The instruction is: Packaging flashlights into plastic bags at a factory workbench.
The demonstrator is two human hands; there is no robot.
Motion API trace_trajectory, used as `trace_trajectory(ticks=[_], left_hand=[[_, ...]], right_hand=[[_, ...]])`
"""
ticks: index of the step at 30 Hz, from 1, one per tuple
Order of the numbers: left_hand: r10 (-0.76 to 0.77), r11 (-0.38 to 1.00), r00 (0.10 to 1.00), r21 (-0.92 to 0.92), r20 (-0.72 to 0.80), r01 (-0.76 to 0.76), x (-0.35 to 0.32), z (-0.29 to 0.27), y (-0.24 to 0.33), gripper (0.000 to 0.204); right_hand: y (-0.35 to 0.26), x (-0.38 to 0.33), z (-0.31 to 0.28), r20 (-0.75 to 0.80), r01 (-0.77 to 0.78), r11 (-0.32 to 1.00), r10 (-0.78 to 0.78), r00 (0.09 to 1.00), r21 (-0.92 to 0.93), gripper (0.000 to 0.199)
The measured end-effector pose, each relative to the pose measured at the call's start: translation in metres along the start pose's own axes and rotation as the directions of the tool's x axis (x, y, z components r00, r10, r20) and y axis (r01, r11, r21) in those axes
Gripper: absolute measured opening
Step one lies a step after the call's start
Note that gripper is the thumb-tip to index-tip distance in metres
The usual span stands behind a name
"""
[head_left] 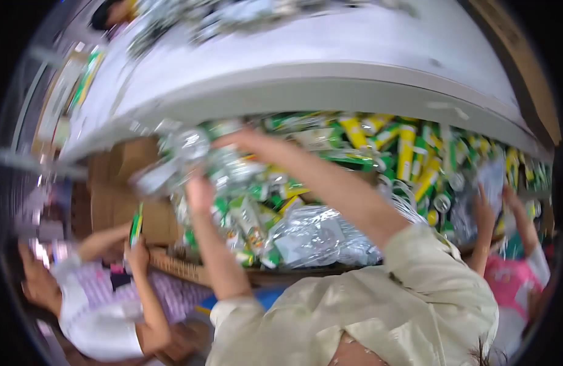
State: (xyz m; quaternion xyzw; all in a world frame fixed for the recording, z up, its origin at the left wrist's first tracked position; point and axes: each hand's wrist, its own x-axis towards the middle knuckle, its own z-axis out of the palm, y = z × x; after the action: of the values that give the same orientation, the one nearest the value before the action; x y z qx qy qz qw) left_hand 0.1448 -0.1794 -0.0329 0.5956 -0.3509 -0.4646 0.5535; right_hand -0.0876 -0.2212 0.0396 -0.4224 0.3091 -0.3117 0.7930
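Heap of green-and-yellow plastic tubes and clear crinkly wrappers (379,158) spread across the middle, below the long white table edge (330,91) at the far side. Clear shiny plastic bundle (190,155) raised over the heap, far left, likely lifted free for sorting. Left hand (199,189) under it, fingers blurred, closed about its lower end. Right hand (233,141) reaching across, on its right side; grip too blurred to tell. Other people's hands at both edges.
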Motion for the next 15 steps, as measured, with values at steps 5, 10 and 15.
trace_trajectory(ticks=[5, 10, 15], left_hand=[[0.103, 0.991, 0.994, -0.091, 0.023, -0.1, 0.017, -0.083, 0.053, 0.031], [0.227, 0.965, 0.94, 0.189, -0.254, -0.182, -0.012, -0.1, 0.048, 0.052], [0.152, 0.974, 0.988, 0.173, -0.026, -0.145, -0.068, -0.029, 0.015, 0.044]], right_hand=[[0.038, 0.07, 0.048, -0.224, 0.45, 0.826, -0.536, 0.814, -0.338, 0.086], [0.001, -0.072, -0.075, -0.49, 0.044, 0.621, -0.658, 0.572, -0.783, 0.068], [0.016, -0.305, -0.284, -0.592, -0.618, 0.592, -0.769, -0.241, -0.517, 0.058]])
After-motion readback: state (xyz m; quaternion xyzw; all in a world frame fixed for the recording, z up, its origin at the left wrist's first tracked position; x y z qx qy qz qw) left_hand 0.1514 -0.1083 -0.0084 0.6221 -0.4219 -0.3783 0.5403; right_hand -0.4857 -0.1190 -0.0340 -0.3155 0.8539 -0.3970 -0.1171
